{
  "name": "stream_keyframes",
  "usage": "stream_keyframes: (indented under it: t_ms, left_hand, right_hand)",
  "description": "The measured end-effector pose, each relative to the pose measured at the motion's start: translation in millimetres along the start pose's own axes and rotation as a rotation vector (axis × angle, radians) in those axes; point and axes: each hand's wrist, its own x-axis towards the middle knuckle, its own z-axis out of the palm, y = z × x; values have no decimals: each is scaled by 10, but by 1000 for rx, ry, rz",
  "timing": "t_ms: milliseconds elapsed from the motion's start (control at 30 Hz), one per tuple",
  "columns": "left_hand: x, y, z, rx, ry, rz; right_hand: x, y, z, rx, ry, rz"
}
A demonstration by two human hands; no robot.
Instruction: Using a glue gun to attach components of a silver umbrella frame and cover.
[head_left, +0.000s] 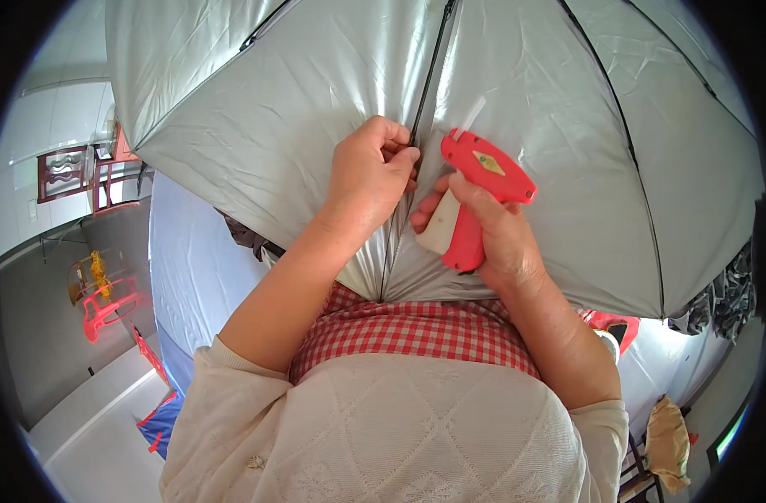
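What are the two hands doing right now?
Left hand: closed, pinching the silver umbrella fabric at a black rib.
Right hand: closed, gripping a red tagging gun.

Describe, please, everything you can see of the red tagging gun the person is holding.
The tagging gun is red plastic, pistol-shaped, with a pale cream trigger and a yellowish diamond label on its side. The right hand wraps its handle. Its nose points up-left at a dark rib of the silver umbrella canopy, beside the left hand.

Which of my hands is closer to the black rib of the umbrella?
Left. The left hand pinches the silver fabric right at the black rib, while the right hand sits just beside it, gripping the red tagging gun.
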Motion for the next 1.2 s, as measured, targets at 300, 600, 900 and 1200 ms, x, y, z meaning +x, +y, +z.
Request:
stream_keyframes:
  t_ms: [300, 600, 900, 1200]
  left_hand:
    - [-12, -38, -25, -69, 17, 10]
    - [12, -26, -57, -87, 2, -6]
    - [9, -73, -29, -136, 36, 8]
    - [11, -122, -75, 3, 30, 93]
  right_hand:
    - [29, -24, 64, -2, -16, 106]
    - [215, -71, -1, 23, -132, 204]
    - [177, -94, -37, 41, -168, 202]
    - [181, -123, 58, -133, -64, 160]
